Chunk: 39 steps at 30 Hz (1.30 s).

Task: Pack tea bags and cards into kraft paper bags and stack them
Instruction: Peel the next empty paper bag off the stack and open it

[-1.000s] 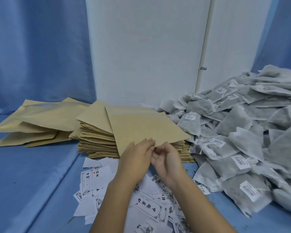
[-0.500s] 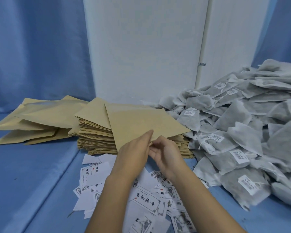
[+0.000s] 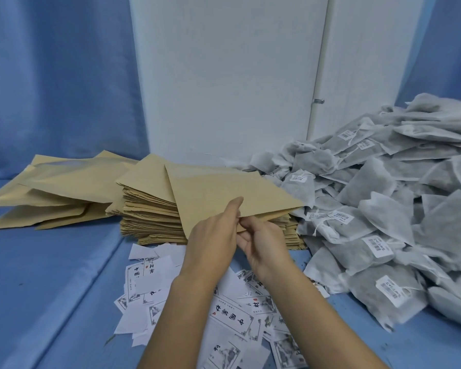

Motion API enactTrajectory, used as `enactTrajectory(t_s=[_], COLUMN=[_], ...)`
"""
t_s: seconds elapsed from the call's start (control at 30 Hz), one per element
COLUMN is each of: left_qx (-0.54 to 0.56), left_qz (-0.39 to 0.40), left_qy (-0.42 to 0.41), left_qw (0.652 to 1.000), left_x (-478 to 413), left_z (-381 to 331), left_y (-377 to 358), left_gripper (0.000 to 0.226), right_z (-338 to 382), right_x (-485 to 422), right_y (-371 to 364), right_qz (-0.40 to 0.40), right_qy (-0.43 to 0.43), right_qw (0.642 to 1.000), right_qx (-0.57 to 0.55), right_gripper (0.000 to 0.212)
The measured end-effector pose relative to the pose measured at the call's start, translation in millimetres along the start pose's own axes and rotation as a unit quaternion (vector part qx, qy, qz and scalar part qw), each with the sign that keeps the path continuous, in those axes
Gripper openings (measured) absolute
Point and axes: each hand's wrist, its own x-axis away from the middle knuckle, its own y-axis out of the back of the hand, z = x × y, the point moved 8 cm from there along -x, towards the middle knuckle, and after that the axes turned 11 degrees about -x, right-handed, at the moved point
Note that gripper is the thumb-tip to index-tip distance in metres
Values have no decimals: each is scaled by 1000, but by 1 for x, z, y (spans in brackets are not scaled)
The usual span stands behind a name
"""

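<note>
A tall stack of flat kraft paper bags (image 3: pixel 149 211) stands in the middle of the blue surface. The top kraft bag (image 3: pixel 224 193) lies turned askew on it, its near edge lifted. My left hand (image 3: pixel 213 241) pinches that edge from above, thumb under and fingers on top. My right hand (image 3: pixel 264 246) pinches the same edge just to the right, from below. Printed white cards (image 3: pixel 232 315) lie scattered in front of the stack, under my forearms. A big heap of grey tea bags (image 3: pixel 383 209) with white labels fills the right side.
Several bulging kraft bags (image 3: pixel 53 187) lie in a loose pile at the left. A white panel wall (image 3: pixel 224 75) rises right behind the stacks, with blue curtain on both sides. The blue surface drops in a step along the left.
Both hands have moved up along the top bag's near edge and lifted it slightly. My left fingers now lie over the bag's top face.
</note>
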Motion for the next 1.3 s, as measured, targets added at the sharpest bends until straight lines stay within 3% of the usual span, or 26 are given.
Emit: enactTrajectory(t_s=[0.13, 0.27, 0.4, 0.57, 0.77, 0.9, 0.97, 1.03, 1.13, 1.2, 1.3], left_qx=[-17, 7, -13, -87, -96, -85, -92, -88, -41, 72, 263], left_qz=[-26, -71, -59, -117, -178, -117, -100, -87, -84, -83, -115], left_qy=[12, 39, 30, -30, 62, 161, 185, 197, 186, 207, 262], left_qw=[999, 997, 998, 989, 977, 976, 973, 972, 978, 972, 921], left_x=[1, 2, 3, 9, 15, 14, 14, 13, 10, 10, 11], left_z=[-3, 0, -1, -13, 22, 37, 35, 30, 19, 20, 28], left_y=[5, 17, 22, 31, 45, 35, 28, 26, 23, 22, 23], left_gripper=[50, 44, 48, 50, 59, 57, 54, 50, 45, 42, 31], right_z=[5, 7, 6, 3, 14, 21, 22, 26, 22, 18, 20], right_x=[0, 3, 4, 1, -4, -3, -3, 0, 9, 16, 25], right_y=[6, 5, -4, 1, 30, 39, 32, 14, -25, -42, -54], right_qz=[-44, -40, -5, -14, -122, -156, -129, -59, 94, 153, 211], right_qy=[28, 42, 19, -9, 2, 24, 39, 76, 153, 177, 214], right_qw=[997, 995, 1000, 999, 990, 986, 991, 988, 931, 898, 859], right_qx=[51, 77, 25, -30, -67, -59, -14, 118, 317, 372, 414], right_gripper=[22, 28, 13, 16, 13, 13, 11, 9, 21, 33, 68])
